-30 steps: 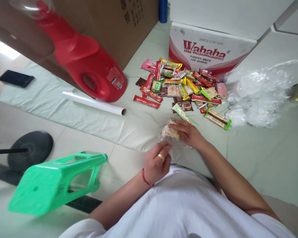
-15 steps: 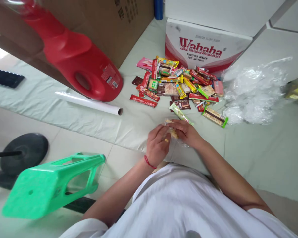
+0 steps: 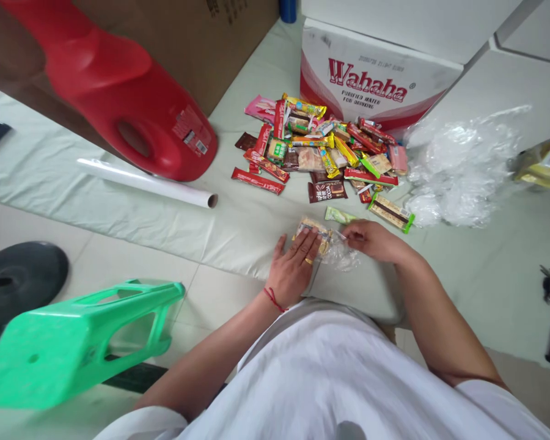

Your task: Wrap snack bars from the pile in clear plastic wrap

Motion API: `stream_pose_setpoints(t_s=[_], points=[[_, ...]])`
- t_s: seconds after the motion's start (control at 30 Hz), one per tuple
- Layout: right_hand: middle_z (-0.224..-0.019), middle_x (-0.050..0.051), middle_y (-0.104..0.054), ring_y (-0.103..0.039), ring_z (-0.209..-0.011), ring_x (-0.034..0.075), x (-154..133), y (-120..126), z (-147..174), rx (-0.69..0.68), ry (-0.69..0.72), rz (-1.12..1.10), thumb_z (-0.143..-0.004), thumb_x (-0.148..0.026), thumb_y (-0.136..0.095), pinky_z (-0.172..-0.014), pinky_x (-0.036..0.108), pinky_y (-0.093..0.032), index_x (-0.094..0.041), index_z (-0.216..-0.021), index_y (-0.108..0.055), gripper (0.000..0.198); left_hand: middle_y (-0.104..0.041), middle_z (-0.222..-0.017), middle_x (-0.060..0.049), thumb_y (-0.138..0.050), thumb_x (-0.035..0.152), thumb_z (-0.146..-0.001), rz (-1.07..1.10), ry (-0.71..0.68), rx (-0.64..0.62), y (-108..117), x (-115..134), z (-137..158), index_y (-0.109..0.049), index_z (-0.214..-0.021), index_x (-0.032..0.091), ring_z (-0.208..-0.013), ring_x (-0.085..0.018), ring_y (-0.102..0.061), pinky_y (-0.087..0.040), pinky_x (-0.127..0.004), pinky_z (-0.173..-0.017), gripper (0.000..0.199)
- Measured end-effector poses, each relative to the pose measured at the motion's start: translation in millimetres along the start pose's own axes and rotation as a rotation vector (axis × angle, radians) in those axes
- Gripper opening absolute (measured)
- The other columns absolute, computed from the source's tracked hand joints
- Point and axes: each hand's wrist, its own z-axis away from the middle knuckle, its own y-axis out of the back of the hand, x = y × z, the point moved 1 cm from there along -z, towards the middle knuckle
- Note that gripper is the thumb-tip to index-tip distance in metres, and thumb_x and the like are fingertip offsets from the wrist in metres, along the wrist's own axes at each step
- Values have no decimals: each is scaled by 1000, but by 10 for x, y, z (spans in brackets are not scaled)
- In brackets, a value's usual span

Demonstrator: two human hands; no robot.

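Near the table's front edge, my left hand point(image 3: 295, 260) lies flat with fingers spread on a packaged biscuit point(image 3: 306, 224), which has a pale yellowish body and a dark printed band. Crumpled clear plastic point(image 3: 341, 255) spreads from the biscuit's right side. My right hand point(image 3: 371, 239) pinches the upper edge of this clear plastic between thumb and fingers. Just beyond the right hand lies a pale green snack packet point(image 3: 339, 215), partly covered by it. Farther back are a brown cocoa wafer packet point(image 3: 327, 192) and a green-ended biscuit pack point(image 3: 391, 212).
Mixed wrapped snacks point(image 3: 302, 160) are heaped before a Wahaha carton point(image 3: 380, 73). Crumpled clear bags point(image 3: 462, 174) lie to the right. A red jug point(image 3: 132, 104) and a white roll point(image 3: 146, 183) are on the left. A green stool point(image 3: 73, 330) stands below the table edge.
My hands have moved apart. The left now lies flat on the biscuit, and the right has shifted right, drawing out the clear plastic. The pale green packet has turned flatter.
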Motion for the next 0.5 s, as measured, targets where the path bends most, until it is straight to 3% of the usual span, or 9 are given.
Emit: stream_pose_setpoints(t_s=[0.1, 0.17, 0.33, 0.4, 0.5], points=[[-78, 1, -66, -54, -67, 14, 36, 88, 139, 5, -26, -114, -89, -42, -62, -63, 26, -41, -17, -96, -75, 29, -45, -167, -14, -43, 9, -99, -13, -6, -6, -6, -10, 5, -30, -168, 21, -158, -26, -41, -15, -52, -132, 71], [-77, 0, -65, -52, -66, 14, 56, 123, 226, 90, -84, -214, -89, -44, -63, -62, 25, -39, -17, -95, -74, 30, -45, -167, -13, -45, 9, -98, -19, -11, -2, -16, -23, 8, -30, -168, 20, -158, -26, -41, -17, -50, -131, 72], [-82, 2, -67, -54, -70, 14, 46, 86, 556, 569, -207, -258, -92, -42, -63, -64, 26, -40, -18, -98, -74, 27, -46, -167, -11, -48, 10, -96, -15, -20, 17, -28, -47, 10, -28, -169, 21, -158, -25, -41, -21, -47, -129, 76], [-81, 1, -66, -54, -68, 14, 16, -29, 750, 580, -200, -238, -95, -41, -61, -63, 26, -41, -19, -101, -75, 26, -46, -167, -12, -47, 10, -97, -8, -17, 19, -24, -49, 6, -25, -170, 21, -158, -26, -41, -22, -47, -129, 77], [-85, 3, -65, -58, -70, 16, -32, -340, 990, 448, -138, -174, -96, -43, -64, -65, 28, -46, -21, -104, -76, 26, -45, -168, -12, -46, 10, -98, 6, -15, 25, -16, -45, -3, -21, -171, 21, -158, -26, -41, -22, -48, -129, 78]])
